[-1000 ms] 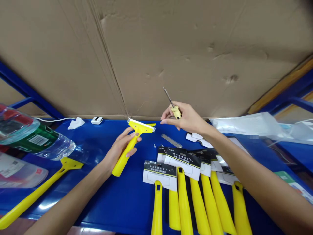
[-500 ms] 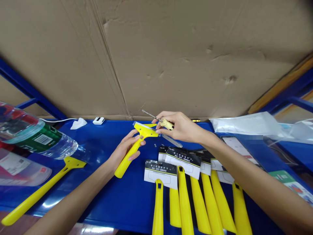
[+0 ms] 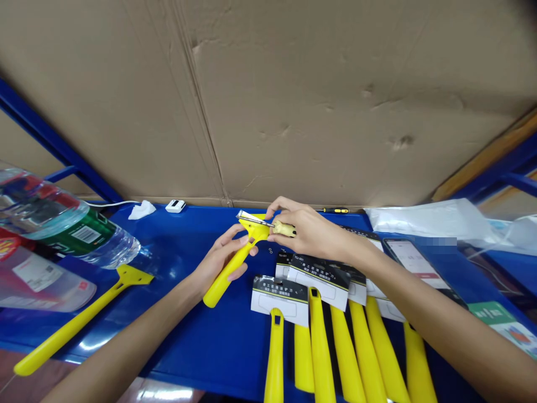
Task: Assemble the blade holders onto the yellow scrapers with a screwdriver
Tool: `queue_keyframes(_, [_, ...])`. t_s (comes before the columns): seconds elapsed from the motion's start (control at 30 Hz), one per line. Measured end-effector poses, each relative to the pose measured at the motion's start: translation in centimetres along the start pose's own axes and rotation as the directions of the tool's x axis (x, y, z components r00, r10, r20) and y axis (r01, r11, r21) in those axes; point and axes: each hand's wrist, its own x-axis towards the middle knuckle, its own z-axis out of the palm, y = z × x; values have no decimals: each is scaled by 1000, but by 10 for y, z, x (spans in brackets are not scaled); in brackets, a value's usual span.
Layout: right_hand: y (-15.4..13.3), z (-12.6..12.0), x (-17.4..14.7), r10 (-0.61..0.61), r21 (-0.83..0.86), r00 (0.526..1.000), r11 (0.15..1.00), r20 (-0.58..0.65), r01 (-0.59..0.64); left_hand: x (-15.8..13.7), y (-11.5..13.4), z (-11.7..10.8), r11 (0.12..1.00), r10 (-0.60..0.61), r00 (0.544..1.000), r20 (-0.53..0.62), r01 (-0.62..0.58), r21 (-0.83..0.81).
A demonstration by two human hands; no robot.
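My left hand (image 3: pixel 216 257) is closed around the upper handle of a yellow scraper (image 3: pixel 224 282), whose head points up and away. A whitish, shiny strip runs along the head's far edge. In my right hand (image 3: pixel 308 226) is a small screwdriver (image 3: pixel 284 229) with a pale yellow grip, and its thin shaft lies across the scraper head, pointing left. From this angle I cannot tell if the tip touches a screw. My right fingertips are close to the head's right end. Small metal bits (image 3: pixel 271 251) lie on the blue table just below that hand.
Several yellow scrapers (image 3: pixel 322 347) with black-and-white header cards lie at the front right. Another scraper (image 3: pixel 75 322) rests at the left beside a water bottle (image 3: pixel 84 232). A phone (image 3: pixel 413 260), a white plastic bag (image 3: pixel 428 221) and a black-and-yellow screwdriver (image 3: pixel 335 210) are farther right. Cardboard stands behind.
The screwdriver's shaft has swung down from above the scraper and now lies across its head. My left hand keeps its grip. The whole view has shifted slightly.
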Motion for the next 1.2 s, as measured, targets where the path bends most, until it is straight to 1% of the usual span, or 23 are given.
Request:
queue_keyframes(0.1, [-4, 0, 1, 50, -37, 999, 998, 14, -49, 0, -1, -2, 999, -2, 999, 36, 1, 40])
queue_keyframes(0.2, [-5, 2, 2, 114, -51, 993, 992, 13, -113, 1, -3, -2, 999, -3, 999, 51, 1, 39])
queue_keyframes(0.37, [-3, 2, 5, 220, 7, 975, 975, -37, -220, 1, -2, -2, 1000, -21, 998, 58, 21, -6])
queue_keyframes(0.5, [0, -1, 6, 324, 59, 946, 944, 25, -324, 0, -2, -2, 999, -51, 994, 99, 52, -8])
queue_keyframes(0.6, [4, -3, 6, 392, 79, 915, 914, 92, -399, 1, -4, -2, 999, -51, 994, 100, 49, 19])
queue_keyframes(0.67, [6, -3, 6, 415, 85, 904, 902, 107, -424, 1, -5, -3, 999, -44, 994, 100, 41, 28])
queue_keyframes(0.8, [10, -3, 6, 410, 86, 909, 905, 76, -416, 2, -4, -4, 999, -40, 995, 88, 38, 14])
queue_keyframes(0.9, [9, -13, 4, 385, 103, 922, 917, 29, -386, 3, -1, -3, 1000, -26, 999, 37, 26, 4])
queue_keyframes(0.97, [7, -25, 0, 347, 101, 937, 934, -34, -343, 4, 0, -4, 1000, -19, 1000, 7, 19, -16])
queue_keyframes(1.03, [2, -41, -7, 284, 66, 955, 958, -84, -279, 6, 0, -7, 998, -14, 1000, -6, 13, -54])
queue_keyframes(1.13, [-8, -64, -18, 193, 23, 974, 981, -116, -191, 9, -2, -12, 993, -2, 1000, -13, 1, -116])
queue_keyframes(1.2, [-15, -75, -25, 166, 0, 980, 986, -106, -167, 10, -3, -13, 992, -4, 1000, -18, 2, -125])
